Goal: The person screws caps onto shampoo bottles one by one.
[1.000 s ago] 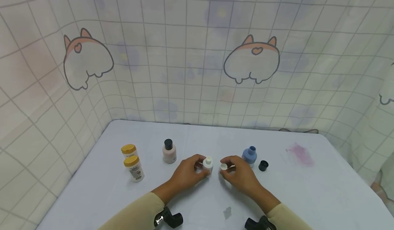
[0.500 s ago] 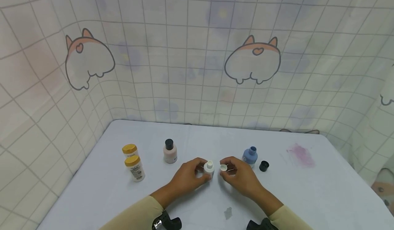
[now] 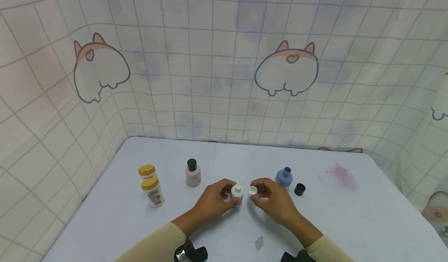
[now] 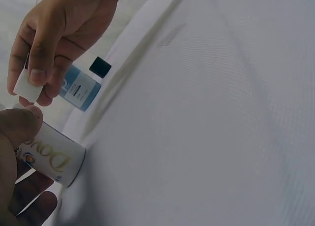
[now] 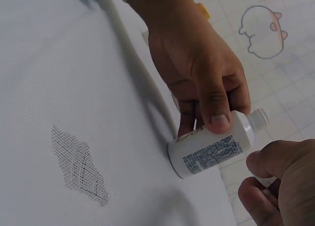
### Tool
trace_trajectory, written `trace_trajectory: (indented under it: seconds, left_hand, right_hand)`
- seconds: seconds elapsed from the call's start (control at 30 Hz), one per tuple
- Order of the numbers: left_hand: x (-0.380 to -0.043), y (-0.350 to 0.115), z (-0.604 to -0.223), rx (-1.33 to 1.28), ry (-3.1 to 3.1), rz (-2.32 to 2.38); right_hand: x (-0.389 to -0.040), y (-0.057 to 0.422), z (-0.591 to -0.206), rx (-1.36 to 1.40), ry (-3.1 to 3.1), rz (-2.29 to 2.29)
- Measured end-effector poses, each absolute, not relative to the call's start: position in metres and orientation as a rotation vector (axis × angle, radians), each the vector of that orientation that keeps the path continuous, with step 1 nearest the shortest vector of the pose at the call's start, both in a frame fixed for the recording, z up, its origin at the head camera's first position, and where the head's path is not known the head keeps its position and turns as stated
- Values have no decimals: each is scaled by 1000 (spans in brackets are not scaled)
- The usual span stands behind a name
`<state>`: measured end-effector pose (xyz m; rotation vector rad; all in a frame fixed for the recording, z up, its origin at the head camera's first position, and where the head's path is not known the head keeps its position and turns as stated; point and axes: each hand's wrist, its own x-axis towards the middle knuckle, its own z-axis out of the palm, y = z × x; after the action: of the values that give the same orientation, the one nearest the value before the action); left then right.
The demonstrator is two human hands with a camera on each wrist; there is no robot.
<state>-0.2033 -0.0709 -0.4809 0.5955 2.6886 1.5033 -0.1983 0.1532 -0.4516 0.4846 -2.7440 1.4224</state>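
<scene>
My left hand (image 3: 215, 199) grips a small white bottle (image 5: 211, 149) by its sides, thumb on the near face. The bottle stands upright on the table with its threaded neck bare. Gold "Dove" lettering shows on it in the left wrist view. Just to the right, my right hand (image 3: 274, 199) pinches a white screw cap (image 4: 28, 86) between thumb and fingers, a little apart from the bottle's neck. In the head view the cap's hollow underside faces up. Behind the right hand stands a blue bottle (image 3: 284, 177) with an open neck, and a black cap (image 3: 299, 189) lies beside it.
Left of the hands stand a pink bottle with a black cap (image 3: 193, 173) and two white bottles with yellow lids (image 3: 153, 192). A pink stain (image 3: 343, 176) marks the white table (image 3: 224, 238) at right. A patterned curtain (image 3: 217, 59) surrounds the far side.
The right hand has turned the white cap slightly, so its hollow side shows more. The left hand and bottle have barely shifted.
</scene>
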Motion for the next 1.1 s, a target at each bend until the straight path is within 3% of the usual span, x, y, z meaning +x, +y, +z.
trace_trajectory:
  seconds: [1.1]
  left_hand:
    - [-208,-76,-482,592,2675,1410]
  right_hand:
    - [-199,143,-451,595,-2694,1390]
